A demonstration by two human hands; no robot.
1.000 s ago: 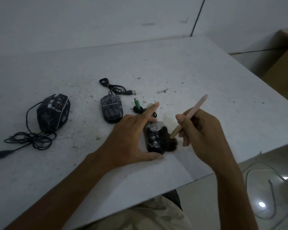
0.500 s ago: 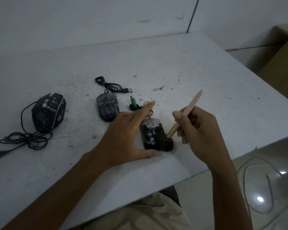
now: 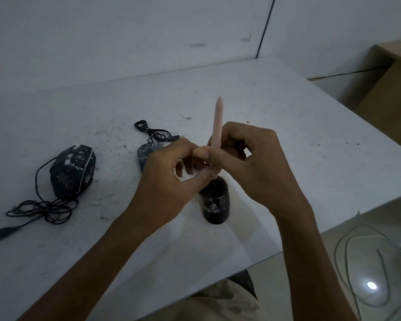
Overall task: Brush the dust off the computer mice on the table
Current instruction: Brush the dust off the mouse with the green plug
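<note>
Now our right hand (image 3: 252,163) grips the stiff brush (image 3: 218,126) mid-handle, left hand (image 3: 169,179) pinching it lower; the mouse (image 3: 215,205) beneath them looks light, so we'd steady its sides.

1. No text, brand, number or sign that I can read anywhere in view.
2. Large black mouse (image 3: 73,172), far left: pale streaks on its shell, but I can make out no letters in them.
3. Middle mouse (image 3: 146,152): mostly hidden, and the visible part is blurred.
4. Near mouse (image 3: 215,206): light flecks on its back; no logo legible.
5. Brush (image 3: 218,121): handle looks plain; any print is too small to tell.
</note>
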